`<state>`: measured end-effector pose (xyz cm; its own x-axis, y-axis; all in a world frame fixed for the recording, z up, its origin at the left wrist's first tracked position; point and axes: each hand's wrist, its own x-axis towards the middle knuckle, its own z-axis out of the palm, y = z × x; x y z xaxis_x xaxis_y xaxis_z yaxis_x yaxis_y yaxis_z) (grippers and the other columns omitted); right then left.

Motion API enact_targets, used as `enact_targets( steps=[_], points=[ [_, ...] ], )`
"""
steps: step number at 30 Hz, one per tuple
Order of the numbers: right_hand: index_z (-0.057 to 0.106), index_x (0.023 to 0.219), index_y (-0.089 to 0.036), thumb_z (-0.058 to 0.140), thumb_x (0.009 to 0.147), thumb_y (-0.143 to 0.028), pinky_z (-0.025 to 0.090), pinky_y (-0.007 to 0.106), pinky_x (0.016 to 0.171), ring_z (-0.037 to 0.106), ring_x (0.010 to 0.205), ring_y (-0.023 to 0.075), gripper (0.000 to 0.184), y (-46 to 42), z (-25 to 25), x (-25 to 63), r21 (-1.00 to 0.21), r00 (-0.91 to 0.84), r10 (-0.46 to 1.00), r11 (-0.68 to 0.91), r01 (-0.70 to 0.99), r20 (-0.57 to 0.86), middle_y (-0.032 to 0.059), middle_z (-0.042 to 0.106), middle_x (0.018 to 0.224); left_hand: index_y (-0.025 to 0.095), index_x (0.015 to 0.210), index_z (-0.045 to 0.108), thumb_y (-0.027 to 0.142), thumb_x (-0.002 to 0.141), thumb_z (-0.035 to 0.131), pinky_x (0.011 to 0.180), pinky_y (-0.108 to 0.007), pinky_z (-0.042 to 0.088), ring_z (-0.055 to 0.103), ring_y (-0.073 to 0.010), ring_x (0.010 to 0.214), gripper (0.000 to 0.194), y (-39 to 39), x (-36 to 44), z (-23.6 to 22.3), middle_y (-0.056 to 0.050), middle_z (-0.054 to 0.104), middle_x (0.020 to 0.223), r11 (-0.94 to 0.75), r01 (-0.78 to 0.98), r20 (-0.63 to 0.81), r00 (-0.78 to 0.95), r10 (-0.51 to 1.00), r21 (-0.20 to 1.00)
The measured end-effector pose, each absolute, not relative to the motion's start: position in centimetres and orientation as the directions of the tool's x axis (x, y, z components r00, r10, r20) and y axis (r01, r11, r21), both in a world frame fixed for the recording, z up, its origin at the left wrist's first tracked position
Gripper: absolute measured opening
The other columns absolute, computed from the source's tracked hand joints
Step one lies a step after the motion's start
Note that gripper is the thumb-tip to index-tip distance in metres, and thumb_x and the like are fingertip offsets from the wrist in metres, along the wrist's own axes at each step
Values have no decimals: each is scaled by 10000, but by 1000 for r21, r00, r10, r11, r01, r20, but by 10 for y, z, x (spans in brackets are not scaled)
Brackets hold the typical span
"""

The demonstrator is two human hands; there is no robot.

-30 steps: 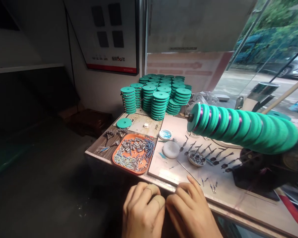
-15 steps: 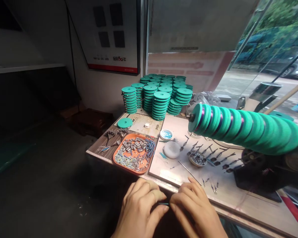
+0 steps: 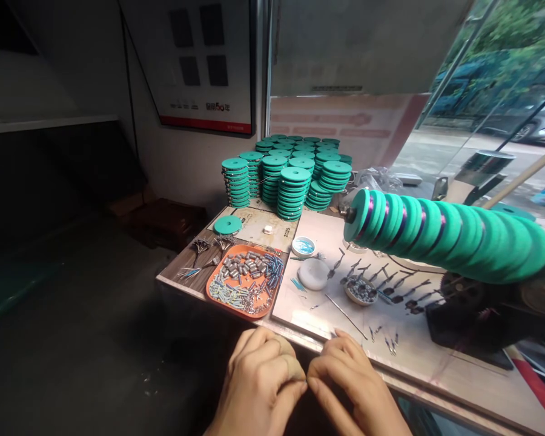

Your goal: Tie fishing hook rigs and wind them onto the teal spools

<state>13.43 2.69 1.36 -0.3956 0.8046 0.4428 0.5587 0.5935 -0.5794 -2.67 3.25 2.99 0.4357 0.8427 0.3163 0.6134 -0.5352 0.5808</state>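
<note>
My left hand (image 3: pixel 264 381) and my right hand (image 3: pixel 350 381) meet fingertip to fingertip just below the table's front edge. Both are closed in a pinch. Whatever lies between the fingertips is hidden now; half a second earlier a thin blue-green strip showed there. Closest to the left hand stands an orange tray (image 3: pixel 208 287) with grey cylindrical weights (image 3: pixel 249 264), blue and pale short tubes and small metal bits. Beyond the right hand a thin metal rod (image 3: pixel 346 316) and several small float-like pieces (image 3: pixel 392 346) lie on the light board (image 3: pixel 295 315).
A shaft of green foam spools (image 3: pixel 445 236) juts over the table's right side from a dark machine (image 3: pixel 467 327). Stacked green spools (image 3: pixel 295 194) fill the back. A round white lid (image 3: pixel 313 274), a dish of blue pieces (image 3: pixel 304 246) and a bowl of grey beads (image 3: pixel 361 291) stand mid-board.
The fingertips have drawn closer together, and the blue-green strip between them has gone out of sight. The right hand has shifted slightly left. Things on the table have not moved.
</note>
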Motion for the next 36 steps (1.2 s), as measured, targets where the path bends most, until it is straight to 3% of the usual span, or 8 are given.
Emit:
enact_targets(
  steps=[7,15,22,30,36],
  points=[
    [465,673,-187,458,785,-96,425,326,707,470,618,145,144,27,14,134,-599,-415,827,561,571,379,-13,472,588,175,603,544,55,639,615,645,-274,336,476,-127,692,144,32,-25,32,39,584,648,-467,628,242,412,878,623],
    [503,689,-201,466,751,-68,353,388,810,466,627,151,151,26,5,130,-565,-342,791,605,561,507,-30,508,584,172,594,531,56,606,633,648,-281,331,472,-148,719,155,33,-24,31,25,575,659,-395,690,163,379,911,607],
    [523,765,-210,495,754,-120,339,420,823,487,666,181,95,27,5,134,-520,-346,786,604,604,512,-11,549,634,174,594,522,83,624,634,662,-292,332,477,-143,690,148,34,-22,34,33,575,642,-410,716,176,381,908,565],
    [483,665,-202,411,795,-105,337,407,828,471,609,164,177,26,-1,126,-421,-299,737,616,665,606,-25,494,564,170,587,513,72,632,614,678,-303,340,479,-145,682,148,35,-20,35,27,566,630,-431,730,200,386,900,530],
    [478,744,-206,441,811,-125,402,356,778,510,657,156,112,28,4,141,-475,-413,785,612,632,462,-14,516,637,223,819,571,222,635,678,686,-301,367,507,-179,797,212,35,-37,33,6,603,826,-385,701,168,360,918,601]
  ],
)
